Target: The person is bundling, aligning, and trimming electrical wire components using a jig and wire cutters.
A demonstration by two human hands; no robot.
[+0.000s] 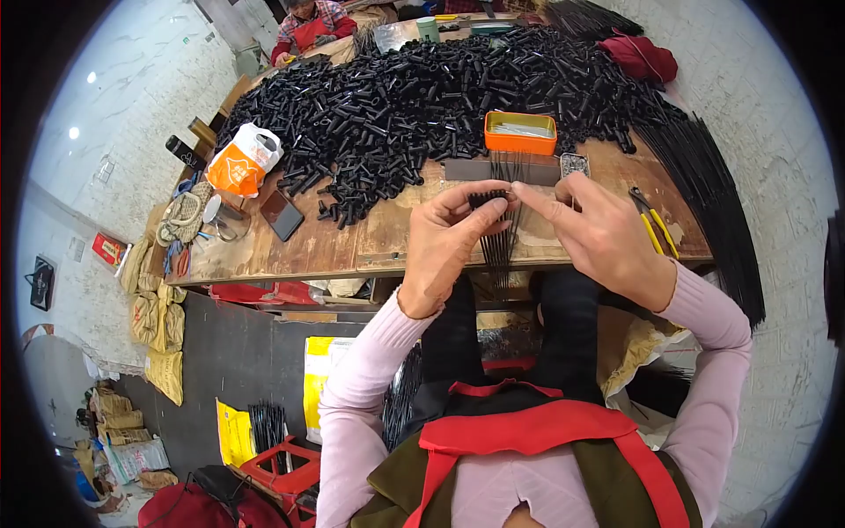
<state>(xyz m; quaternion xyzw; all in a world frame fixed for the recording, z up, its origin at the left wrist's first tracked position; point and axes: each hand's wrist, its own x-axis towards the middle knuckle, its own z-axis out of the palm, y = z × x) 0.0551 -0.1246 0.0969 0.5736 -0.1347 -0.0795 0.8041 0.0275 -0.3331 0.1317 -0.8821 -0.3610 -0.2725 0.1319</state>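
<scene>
My left hand is closed round a bundle of thin black rods above the table's near edge. Their thick dark ends sit in a row between thumb and fingers, and the shafts hang downward. Close beside those ends, my right hand has its index finger and thumb drawn in; anything in that grip is too small to make out. Just beyond the hands, an orange box holds pale thin sticks. A small tray of tiny metal pieces stands next to it, by a flat brown bar.
A large heap of black tubular pieces covers the far table. Yellow-handled pliers and long black rods lie at right. A phone and an orange-white bag are at left. Another person sits across the table.
</scene>
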